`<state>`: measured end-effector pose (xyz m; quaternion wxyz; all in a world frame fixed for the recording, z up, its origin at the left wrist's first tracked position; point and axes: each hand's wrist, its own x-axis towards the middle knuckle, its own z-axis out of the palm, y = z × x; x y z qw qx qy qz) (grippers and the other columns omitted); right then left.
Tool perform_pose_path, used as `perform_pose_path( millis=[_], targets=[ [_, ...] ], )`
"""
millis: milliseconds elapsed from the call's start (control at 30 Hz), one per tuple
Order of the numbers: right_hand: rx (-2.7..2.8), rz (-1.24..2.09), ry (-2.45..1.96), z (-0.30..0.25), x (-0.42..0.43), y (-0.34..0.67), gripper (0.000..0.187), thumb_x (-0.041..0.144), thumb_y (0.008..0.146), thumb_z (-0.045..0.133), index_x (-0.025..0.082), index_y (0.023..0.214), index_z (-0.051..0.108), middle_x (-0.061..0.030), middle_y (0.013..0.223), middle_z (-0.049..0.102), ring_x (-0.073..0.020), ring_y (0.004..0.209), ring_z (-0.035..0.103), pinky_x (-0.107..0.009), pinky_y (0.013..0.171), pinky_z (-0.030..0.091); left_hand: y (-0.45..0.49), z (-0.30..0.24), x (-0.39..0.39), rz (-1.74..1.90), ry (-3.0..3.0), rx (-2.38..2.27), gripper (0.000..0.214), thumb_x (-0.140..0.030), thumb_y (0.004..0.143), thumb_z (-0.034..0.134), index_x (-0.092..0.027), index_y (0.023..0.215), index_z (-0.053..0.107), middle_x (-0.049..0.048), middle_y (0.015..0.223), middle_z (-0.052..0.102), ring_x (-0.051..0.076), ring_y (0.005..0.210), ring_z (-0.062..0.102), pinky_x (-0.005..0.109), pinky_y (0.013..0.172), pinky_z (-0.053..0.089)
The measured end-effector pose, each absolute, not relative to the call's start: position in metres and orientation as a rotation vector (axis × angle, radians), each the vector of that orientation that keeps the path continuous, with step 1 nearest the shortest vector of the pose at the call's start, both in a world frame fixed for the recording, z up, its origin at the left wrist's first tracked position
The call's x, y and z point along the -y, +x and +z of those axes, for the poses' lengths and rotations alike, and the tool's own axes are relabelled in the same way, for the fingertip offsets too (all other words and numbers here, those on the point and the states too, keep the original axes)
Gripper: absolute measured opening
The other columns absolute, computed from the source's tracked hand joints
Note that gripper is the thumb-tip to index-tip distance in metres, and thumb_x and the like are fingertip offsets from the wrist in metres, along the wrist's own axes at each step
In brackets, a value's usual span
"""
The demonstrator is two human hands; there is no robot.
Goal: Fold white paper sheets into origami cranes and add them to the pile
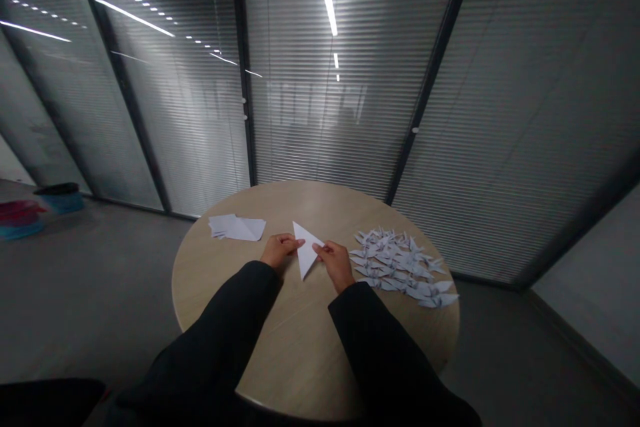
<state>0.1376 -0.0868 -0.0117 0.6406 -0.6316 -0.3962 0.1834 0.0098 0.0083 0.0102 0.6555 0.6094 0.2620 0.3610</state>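
The left hand [279, 250] and right hand [334, 264] pinch a folded white paper triangle [305, 248] mid-table, with many finished paper cranes [400, 265] spread right and a stack of unfolded sheets [237, 227] left.

The round wood-veneer table [215, 280] carried a stack of square white paper sheets [237, 227] at far left and a spread of white origami cranes [400, 265] at right.

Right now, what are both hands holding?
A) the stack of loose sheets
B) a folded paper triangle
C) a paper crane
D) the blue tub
B: the left hand and the right hand both grip the edges of the white paper triangle.
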Motion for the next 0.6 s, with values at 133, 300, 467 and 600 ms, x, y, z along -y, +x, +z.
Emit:
perform_pose_path(
  millis=[133, 300, 467, 600],
  targets=[
    [0.904, 0.473, -1.393, -0.009, 0.088, 0.135, 0.031, 0.044, 0.064, 0.066, 0.019, 0.052, 0.054, 0.0025, 0.05, 0.055, -0.0131, 0.051, 0.051, -0.024, 0.05, 0.037, 0.008, 0.009, -0.013, 0.85, 1.401, -0.589, 0.038, -0.043, 0.045, 0.081, -0.012, 0.052, 0.06, -0.0007, 0.046, 0.052, 0.008, 0.043, 0.045, 0.022, 0.046, 0.033],
    [0.802, 0.73, -1.151, -0.002, 0.091, 0.121, 0.036, 0.039, 0.059, 0.073, 0.016, 0.085, 0.062, -0.0033, 0.079, 0.068, -0.0176, 0.068, 0.062, -0.028, 0.062, 0.047, 0.01, 0.01, -0.007, 0.897, 1.326, -0.546, 0.041, -0.043, 0.042, 0.083, -0.013, 0.052, 0.056, 0.0001, 0.048, 0.055, 0.009, 0.045, 0.048, 0.022, 0.048, 0.037],
    [0.825, 0.864, -1.055, -0.002, 0.092, 0.11, 0.042, 0.033, 0.059, 0.074, 0.016, 0.096, 0.064, -0.0034, 0.078, 0.07, -0.0183, 0.066, 0.065, -0.032, 0.067, 0.051, 0.016, 0.004, 0.002, 0.911, 1.259, -0.496, 0.041, -0.043, 0.047, 0.081, -0.013, 0.062, 0.058, 0.0021, 0.055, 0.06, 0.01, 0.045, 0.051, 0.024, 0.046, 0.04],
    [0.812, 0.841, -1.079, -0.001, 0.093, 0.109, 0.032, 0.031, 0.06, 0.074, 0.015, 0.087, 0.069, -0.0037, 0.07, 0.07, -0.0198, 0.062, 0.065, -0.034, 0.067, 0.052, 0.017, 0.004, 0.006, 0.908, 1.285, -0.468, 0.04, -0.04, 0.046, 0.082, -0.012, 0.064, 0.06, 0.0028, 0.057, 0.061, 0.01, 0.046, 0.053, 0.023, 0.047, 0.041]
  ],
)
